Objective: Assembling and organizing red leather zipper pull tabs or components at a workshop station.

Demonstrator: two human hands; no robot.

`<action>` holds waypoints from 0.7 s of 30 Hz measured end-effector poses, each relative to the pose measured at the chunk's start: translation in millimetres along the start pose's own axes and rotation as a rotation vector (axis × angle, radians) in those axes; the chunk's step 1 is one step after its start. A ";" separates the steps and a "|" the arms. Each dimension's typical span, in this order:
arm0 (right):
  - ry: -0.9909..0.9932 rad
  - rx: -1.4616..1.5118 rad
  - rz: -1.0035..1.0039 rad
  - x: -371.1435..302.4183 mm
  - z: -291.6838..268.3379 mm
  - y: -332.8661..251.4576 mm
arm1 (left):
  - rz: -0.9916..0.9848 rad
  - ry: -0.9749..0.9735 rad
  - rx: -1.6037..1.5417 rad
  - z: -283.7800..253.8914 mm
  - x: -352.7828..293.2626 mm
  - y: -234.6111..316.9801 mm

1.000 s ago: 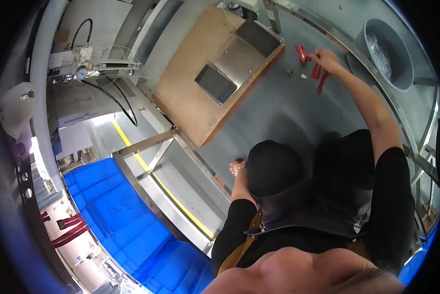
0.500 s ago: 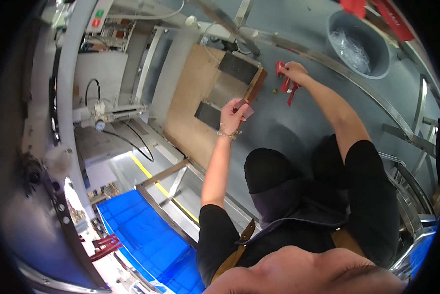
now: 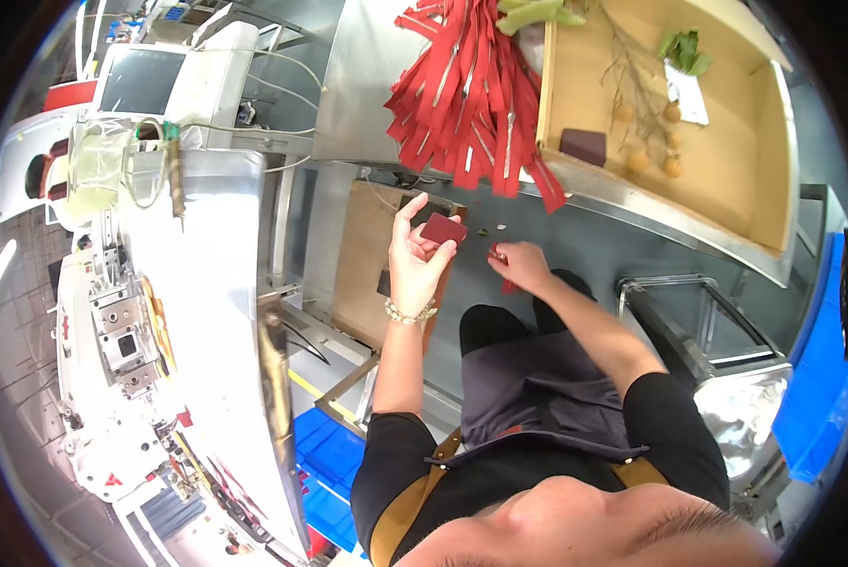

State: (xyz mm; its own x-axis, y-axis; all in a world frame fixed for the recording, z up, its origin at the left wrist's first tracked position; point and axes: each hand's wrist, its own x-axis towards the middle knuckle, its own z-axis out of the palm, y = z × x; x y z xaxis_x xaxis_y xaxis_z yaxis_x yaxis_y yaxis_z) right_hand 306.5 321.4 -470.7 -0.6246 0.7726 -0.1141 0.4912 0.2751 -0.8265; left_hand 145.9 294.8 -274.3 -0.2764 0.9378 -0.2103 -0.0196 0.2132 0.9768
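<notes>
The left hand has its fingers and thumb clamped on a flat maroon rectangular piece, which sits at about one o'clock on the palm, broad face up; one finger points free toward twelve, off the piece. At three o'clock from it, well apart, the right hand has its fingers together on a red strip; how much of the strip they cover is hidden. A beaded bracelet rings the left wrist at six o'clock. The step in hand seems to be holding the two items up apart, the piece tilted for a look; the next move, as I judge it, calls for keeping the thin piece pinched near its edge and the strip clear of other things. Toward twelve, a thick bundle of red strips hangs over the edge of a metal bench. At half past one from the right hand stands a wooden tray holding another maroon piece, a dry branch with round orange fruits and a leafy green sprig. At nine o'clock, lower down, lies a brown board; at four, a metal-framed stool.
</notes>
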 end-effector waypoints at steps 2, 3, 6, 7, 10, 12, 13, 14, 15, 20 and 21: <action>-0.027 0.010 0.067 -30.8 -25.3 -28.4 | 0.016 0.009 -0.021 10.3 -3.9 22.2; -0.013 0.030 0.088 -46.2 -36.1 -44.1 | -0.043 -0.032 -0.004 11.1 -9.5 36.3; -0.035 0.039 0.209 -78.0 -69.8 -87.1 | -0.208 -0.219 -0.976 14.1 -33.2 52.6; -0.004 0.069 0.221 -88.7 -85.1 -97.9 | -0.257 -0.205 -1.084 29.5 -38.7 55.4; -0.001 0.121 0.266 -114.8 -120.8 -136.3 | -0.158 -0.148 0.199 60.0 -50.8 72.7; -0.009 0.073 0.233 -130.3 -150.3 -159.6 | -0.175 -0.105 0.083 71.3 -58.0 101.8; -0.015 0.034 0.189 -136.8 -163.4 -170.5 | -0.197 -0.104 -0.034 69.5 -61.4 107.9; -0.026 0.031 0.191 -144.6 -172.9 -178.8 | -0.218 -0.097 -0.151 70.7 -66.5 119.2; -0.027 0.035 0.195 -151.9 -181.3 -186.1 | -0.243 -0.059 -0.137 76.6 -71.2 130.9; -0.072 0.056 0.137 -174.8 -224.6 -228.2 | -0.361 -0.072 -0.109 83.3 -97.2 203.5; -0.073 0.092 0.080 -175.5 -234.5 -238.6 | -0.397 -0.077 -0.071 82.9 -102.9 218.3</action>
State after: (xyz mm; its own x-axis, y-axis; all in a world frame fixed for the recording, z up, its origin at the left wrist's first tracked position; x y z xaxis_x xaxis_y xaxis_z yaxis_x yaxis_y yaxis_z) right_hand 441.3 254.4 -124.2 -0.6300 0.7453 -0.2184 0.4853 0.1582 -0.8599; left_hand 249.7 267.7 -42.7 -0.1613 0.8046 -0.5715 -0.1775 0.5460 0.8188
